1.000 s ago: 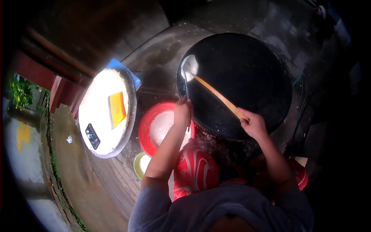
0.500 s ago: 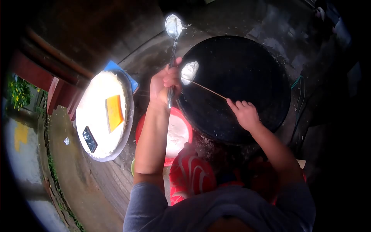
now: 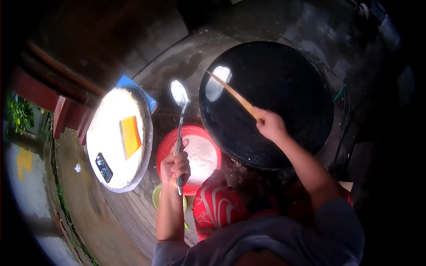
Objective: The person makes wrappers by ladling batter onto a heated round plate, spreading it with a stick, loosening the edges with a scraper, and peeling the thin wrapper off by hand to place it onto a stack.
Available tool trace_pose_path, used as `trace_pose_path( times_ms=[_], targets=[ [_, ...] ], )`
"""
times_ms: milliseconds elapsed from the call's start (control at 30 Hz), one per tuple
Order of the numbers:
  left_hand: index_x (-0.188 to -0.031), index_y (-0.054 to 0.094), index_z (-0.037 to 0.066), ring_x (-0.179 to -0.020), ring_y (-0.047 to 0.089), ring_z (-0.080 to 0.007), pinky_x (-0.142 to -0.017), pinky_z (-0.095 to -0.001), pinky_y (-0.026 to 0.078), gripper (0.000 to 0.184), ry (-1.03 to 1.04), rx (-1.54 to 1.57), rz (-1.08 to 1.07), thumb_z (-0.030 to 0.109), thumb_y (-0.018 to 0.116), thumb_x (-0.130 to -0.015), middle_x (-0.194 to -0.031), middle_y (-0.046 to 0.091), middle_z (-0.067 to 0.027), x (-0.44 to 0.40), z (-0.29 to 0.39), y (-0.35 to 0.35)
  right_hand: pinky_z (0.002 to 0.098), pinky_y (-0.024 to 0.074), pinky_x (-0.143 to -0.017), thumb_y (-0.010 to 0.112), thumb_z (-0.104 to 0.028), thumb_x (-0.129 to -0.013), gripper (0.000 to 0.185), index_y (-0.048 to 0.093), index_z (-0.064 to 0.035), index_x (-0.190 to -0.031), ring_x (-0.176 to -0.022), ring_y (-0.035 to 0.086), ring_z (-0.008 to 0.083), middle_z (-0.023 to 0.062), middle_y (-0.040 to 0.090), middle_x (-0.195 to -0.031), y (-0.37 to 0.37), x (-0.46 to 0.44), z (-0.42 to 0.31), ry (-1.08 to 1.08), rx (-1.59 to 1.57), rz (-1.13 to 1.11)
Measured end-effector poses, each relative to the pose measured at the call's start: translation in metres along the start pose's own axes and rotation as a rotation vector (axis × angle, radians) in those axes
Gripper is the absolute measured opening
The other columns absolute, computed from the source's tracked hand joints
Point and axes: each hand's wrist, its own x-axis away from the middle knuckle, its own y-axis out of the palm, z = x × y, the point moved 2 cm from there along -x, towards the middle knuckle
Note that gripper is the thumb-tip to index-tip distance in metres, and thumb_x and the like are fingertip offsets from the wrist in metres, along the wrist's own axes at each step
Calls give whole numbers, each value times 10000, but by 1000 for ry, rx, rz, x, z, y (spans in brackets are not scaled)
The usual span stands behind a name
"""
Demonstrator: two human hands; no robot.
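My left hand point(image 3: 175, 166) is closed round the handle of a metal ladle point(image 3: 179, 92), whose white-coated bowl points away from me. Beneath and beside that hand is a red basin point(image 3: 165, 146) holding white batter point(image 3: 202, 157). My right hand point(image 3: 269, 124) grips a flat wooden spatula point(image 3: 235, 94) over a round black griddle point(image 3: 275, 95). The spatula's tip lies at a patch of white batter point(image 3: 214, 91) near the griddle's left edge.
At the left, a round white-topped tray point(image 3: 111, 128) bears a yellow-orange block point(image 3: 130, 137) and a dark rectangular object point(image 3: 104, 167). A blue item point(image 3: 126, 82) shows behind it. A green bowl point(image 3: 156, 197) is partly hidden by my left arm.
My left hand rose with the ladle off the griddle, then came back down over the basin. The spatula turned and its tip moved up the batter, which now looks flatter.
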Motion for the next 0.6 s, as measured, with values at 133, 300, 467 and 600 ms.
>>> trace_pose_path(
  times_ms=[133, 300, 467, 600],
  targets=[
    [-1270, 378, -86, -499, 398, -108, -418, -222, 355, 428, -4, 116, 98, 43, 354, -862, -699, 440, -65, 47, 2, -62, 342, 496, -640, 594, -104, -706, 500, 558, -180, -1199, -708, 587, 244, 67, 567, -835, -13, 10, -4, -168, 405, -144],
    [-1247, 370, -131, -528, 407, -126, -479, -244, 381, 413, 56, 349, 176, 40, 336, -872, -730, 447, -71, 83, -3, -120, 352, 505, -695, 562, -103, -725, 394, 609, -152, -1113, -811, 612, 269, 120, 624, -960, -1, -12, 10, 103, 20, -1],
    [-1244, 366, -137, -556, 409, -132, -490, -244, 381, 405, 52, 415, 166, 34, 335, -878, -750, 450, -76, 103, 2, -169, 367, 491, -616, 582, -90, -711, 458, 577, -165, -1163, -684, 590, 249, 71, 577, -859, -8, -17, 7, -107, 451, 4],
    [-1243, 361, -142, -579, 414, -135, -500, -242, 383, 402, 59, 432, 161, 30, 338, -881, -769, 454, -80, 103, 3, -179, 353, 503, -693, 579, -130, -725, 408, 596, -147, -1132, -838, 609, 274, 92, 605, -974, 3, -39, 19, 149, 203, 67]
  ],
)
